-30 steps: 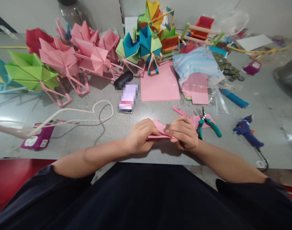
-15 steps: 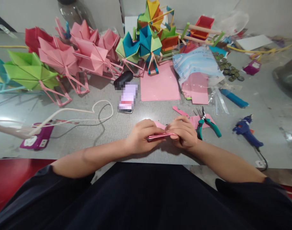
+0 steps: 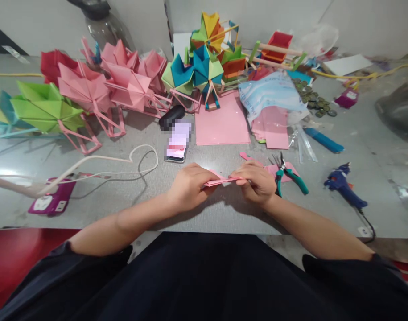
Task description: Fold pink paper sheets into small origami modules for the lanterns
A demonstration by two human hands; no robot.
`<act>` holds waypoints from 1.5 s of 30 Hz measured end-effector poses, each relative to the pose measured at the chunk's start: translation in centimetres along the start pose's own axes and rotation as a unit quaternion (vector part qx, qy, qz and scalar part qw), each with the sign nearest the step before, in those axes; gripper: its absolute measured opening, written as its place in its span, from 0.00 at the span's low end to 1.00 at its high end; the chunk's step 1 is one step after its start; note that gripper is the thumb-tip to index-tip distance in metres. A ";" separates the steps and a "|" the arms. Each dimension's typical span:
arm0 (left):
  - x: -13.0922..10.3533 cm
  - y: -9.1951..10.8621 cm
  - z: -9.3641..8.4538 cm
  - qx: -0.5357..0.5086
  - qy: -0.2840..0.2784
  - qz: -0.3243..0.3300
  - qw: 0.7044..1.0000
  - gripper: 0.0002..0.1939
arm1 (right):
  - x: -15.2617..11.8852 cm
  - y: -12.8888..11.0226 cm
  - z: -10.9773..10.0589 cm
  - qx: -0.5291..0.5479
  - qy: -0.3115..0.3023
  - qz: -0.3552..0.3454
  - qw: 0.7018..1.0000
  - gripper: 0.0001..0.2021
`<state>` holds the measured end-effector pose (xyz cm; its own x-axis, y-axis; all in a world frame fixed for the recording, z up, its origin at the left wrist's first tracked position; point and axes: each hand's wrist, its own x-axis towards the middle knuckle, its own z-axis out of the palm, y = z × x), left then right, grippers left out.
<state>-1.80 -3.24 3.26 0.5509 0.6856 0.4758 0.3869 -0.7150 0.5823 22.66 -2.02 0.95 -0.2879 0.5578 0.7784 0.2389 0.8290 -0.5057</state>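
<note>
A folded pink paper piece [image 3: 224, 181] is held level between my two hands above the near part of the table. My left hand [image 3: 189, 187] pinches its left end, thumb and fingers closed on it. At the other end my right hand [image 3: 257, 182] grips the paper between thumb and curled fingers. Teal-handled pliers [image 3: 281, 171] lie just right of my right hand, over a small pink paper piece [image 3: 274, 169]. A thin pink strip [image 3: 245, 155] lies beyond my right hand. Farther back is a stack of pink sheets [image 3: 221, 127].
Folded paper models, one green [image 3: 50, 109] and one pink [image 3: 86, 89], line the back left. A phone [image 3: 179, 140] lies beyond my left hand. A blue glue gun [image 3: 346, 185] is at right, a purple power strip [image 3: 53, 196] with white cable at left. Coins [image 3: 315, 99] lie back right.
My left hand has moved slightly left, and more of the pink paper shows between my hands. The whole view has shifted a little.
</note>
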 end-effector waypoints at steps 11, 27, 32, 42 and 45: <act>1.8 3.5 -2.5 -0.184 -0.104 -0.325 0.922 0.15 | 1.5 -2.2 -0.1 0.202 -0.102 0.339 0.913 0.21; 2.7 1.3 -2.8 -0.225 -0.150 -0.427 0.863 0.12 | 1.8 1.1 -2.9 0.214 -0.202 0.380 0.877 0.20; 2.2 0.8 -2.7 -0.209 -0.157 -0.442 0.858 0.13 | 1.4 1.4 -2.8 0.171 -0.159 0.389 0.891 0.21; 1.6 1.0 -1.8 -0.242 -0.215 -0.432 0.842 0.13 | 1.1 0.6 -1.8 0.177 -0.209 0.376 0.885 0.22; 1.8 1.1 -1.9 -0.229 -0.224 -0.440 0.839 0.13 | 0.8 0.3 -1.2 0.154 -0.188 0.397 0.885 0.27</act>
<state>-1.74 -2.55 6.01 0.4639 0.7269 -0.5064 0.5220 0.2375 0.8192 23.62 -1.36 1.89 -0.4445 0.8956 -0.0173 0.2577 0.1093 -0.9600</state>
